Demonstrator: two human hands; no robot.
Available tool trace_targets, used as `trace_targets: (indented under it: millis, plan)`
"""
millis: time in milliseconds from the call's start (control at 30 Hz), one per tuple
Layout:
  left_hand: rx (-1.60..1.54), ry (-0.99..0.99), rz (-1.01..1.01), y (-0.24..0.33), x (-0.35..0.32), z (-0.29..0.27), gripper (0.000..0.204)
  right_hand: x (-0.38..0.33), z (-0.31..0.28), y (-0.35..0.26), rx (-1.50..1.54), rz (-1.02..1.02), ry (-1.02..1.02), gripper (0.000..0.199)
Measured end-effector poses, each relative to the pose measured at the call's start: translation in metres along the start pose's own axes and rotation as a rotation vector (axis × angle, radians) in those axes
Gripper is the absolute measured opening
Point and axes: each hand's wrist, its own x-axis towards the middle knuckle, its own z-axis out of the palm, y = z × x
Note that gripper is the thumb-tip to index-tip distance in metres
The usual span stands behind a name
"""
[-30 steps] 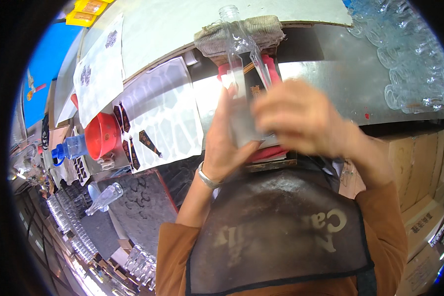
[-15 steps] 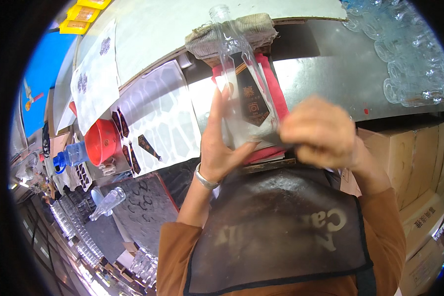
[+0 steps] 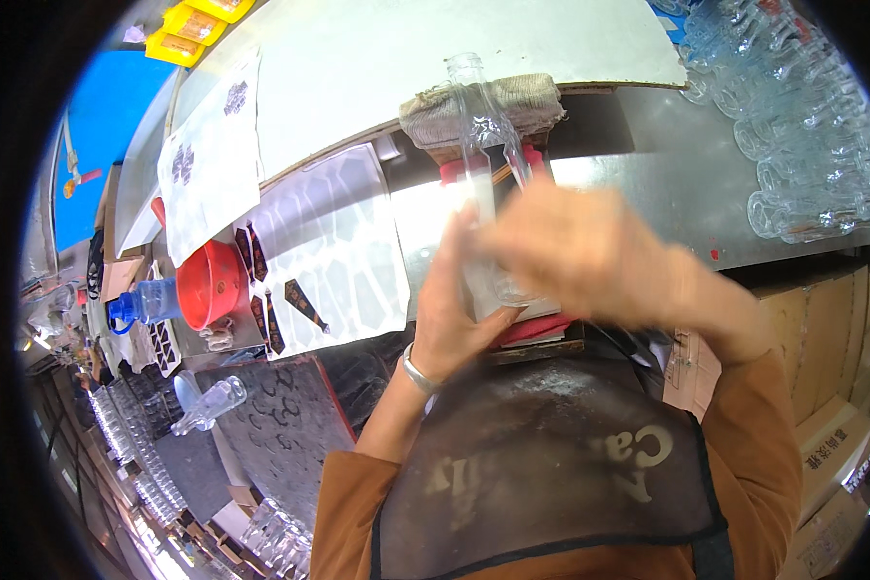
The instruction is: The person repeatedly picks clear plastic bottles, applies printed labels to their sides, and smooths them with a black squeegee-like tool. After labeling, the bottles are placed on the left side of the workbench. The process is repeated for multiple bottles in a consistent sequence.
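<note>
Your left hand (image 3: pixel 454 309) grips the clear glass bottle (image 3: pixel 483 145) low down; your right hand (image 3: pixel 590 251) blurs across it, grip unclear. It's likely slippery, fragile: hold the body, not the neck.

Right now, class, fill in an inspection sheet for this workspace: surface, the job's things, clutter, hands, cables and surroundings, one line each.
Surface: metal bench with a pale board on top.
Job's things: clear glass bottle held upright before a cloth-wrapped rest.
Clutter: red bowl, blue-capped bottle, patterned sheets, a loose bottle.
Hands: left hand grips the bottle's lower body; right hand, motion-blurred, lies across its front.
Cables: nothing seen.
Surroundings: rows of clear bottles at right, cardboard boxes below them, yellow packets at top left.
</note>
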Motion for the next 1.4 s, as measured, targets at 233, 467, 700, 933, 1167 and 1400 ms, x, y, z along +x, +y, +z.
trace_targets:
  millis: [233,467,700,933,1167,1400]
  plan:
    - [-0.382,0.004,-0.146,0.011,0.026,-0.020,0.101,0.027,-0.017,0.045,0.007,0.090,0.129,0.031]
    - [-0.110,-0.057,-0.575,0.010,0.110,-0.017,0.055,0.010,-0.018,0.067,0.280,0.517,0.447,0.028]
    - [-0.237,0.073,-0.480,-0.005,0.115,0.006,0.059,-0.023,-0.006,0.059,0.731,0.753,0.420,0.020]
    - [-0.768,0.097,-0.504,-0.002,0.106,0.012,0.058,-0.002,0.011,0.050,0.436,0.850,-0.030,0.042]
    - [-0.671,0.105,-0.507,-0.003,0.101,0.012,0.054,-0.002,0.016,0.053,0.472,0.832,-0.068,0.045]
    - [-0.526,0.114,-0.439,-0.015,0.090,0.018,0.057,-0.008,0.018,0.056,0.599,0.852,-0.030,0.041]
